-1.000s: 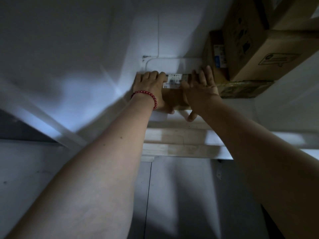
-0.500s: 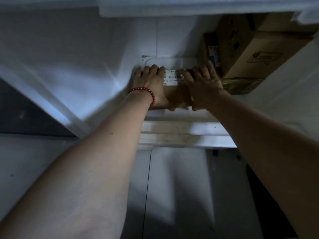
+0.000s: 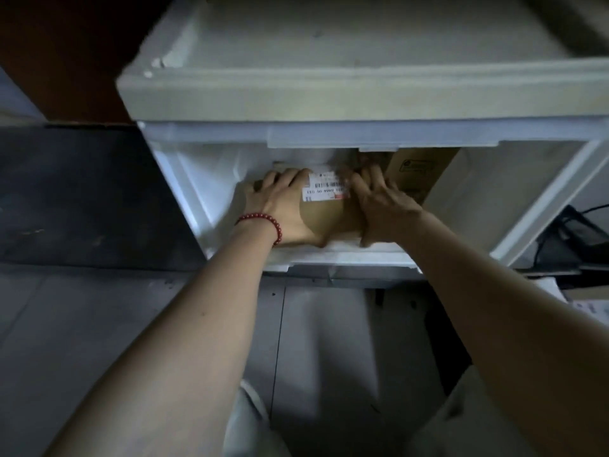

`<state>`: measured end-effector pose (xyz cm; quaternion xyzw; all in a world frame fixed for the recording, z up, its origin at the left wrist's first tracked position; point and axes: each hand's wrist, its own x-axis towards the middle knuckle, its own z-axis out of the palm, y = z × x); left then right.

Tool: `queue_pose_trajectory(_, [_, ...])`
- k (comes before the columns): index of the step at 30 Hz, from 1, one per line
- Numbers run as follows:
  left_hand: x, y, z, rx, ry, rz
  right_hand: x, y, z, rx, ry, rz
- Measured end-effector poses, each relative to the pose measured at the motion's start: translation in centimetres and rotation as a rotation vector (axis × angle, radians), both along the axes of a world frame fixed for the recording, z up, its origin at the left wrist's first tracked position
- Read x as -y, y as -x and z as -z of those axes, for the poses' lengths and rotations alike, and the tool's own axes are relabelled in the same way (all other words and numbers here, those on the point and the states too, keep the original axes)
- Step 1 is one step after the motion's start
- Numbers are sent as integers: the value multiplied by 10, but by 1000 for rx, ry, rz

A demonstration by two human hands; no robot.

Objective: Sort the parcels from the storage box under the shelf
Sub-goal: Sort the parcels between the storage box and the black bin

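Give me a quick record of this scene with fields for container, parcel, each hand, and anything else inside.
container: white storage box
parcel: small brown parcel with barcode label, inside the box
left: left hand grips the parcel's left end; red bracelet on wrist
right: right hand holds its right end, blurred
also inside: larger carton, behind on the right
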<state>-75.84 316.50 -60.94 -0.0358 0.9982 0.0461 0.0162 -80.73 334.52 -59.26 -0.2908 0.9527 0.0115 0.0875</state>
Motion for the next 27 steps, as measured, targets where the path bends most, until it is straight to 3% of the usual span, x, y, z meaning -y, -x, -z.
queue_pose_trajectory(6, [-29,-55,-39,-159,-65,64,-40,-55,-23,-42,280,66])
queue_pose_trajectory(13, [-43,-119,-55,-212,-79,139,-61,-110,-37,15,368,77])
queue_pose_trajectory(18, [-38,-154,-59,-390,-214,97,-70,-133,-47,73,536,86])
queue_pose_trajectory(27, [-12,-181,-45,-331,-273,-41,-59,-150,-47,147,531,29])
